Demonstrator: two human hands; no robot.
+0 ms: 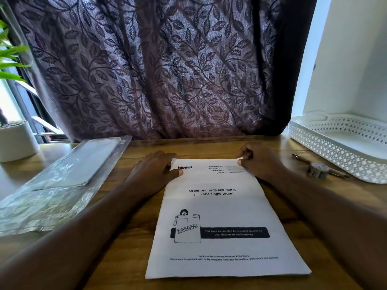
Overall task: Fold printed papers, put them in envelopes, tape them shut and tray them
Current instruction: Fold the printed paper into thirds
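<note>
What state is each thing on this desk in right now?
paper: unfolded, flat, print up.
left hand: holds the paper's far left corner.
right hand: pinches its far right corner.
plastic packet: lying flat, untouched.
tape roll: lying beside pen, untouched.
curtain: drawn shut.

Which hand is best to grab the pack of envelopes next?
Left, probably. The plastic-wrapped envelope pack lies just left of the left hand; the right hand would have to cross over the printed paper.

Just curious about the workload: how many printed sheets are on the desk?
1: a printed sheet flat on the desk, left hand and right hand holding its far corners. Others may hide beneath.
</note>
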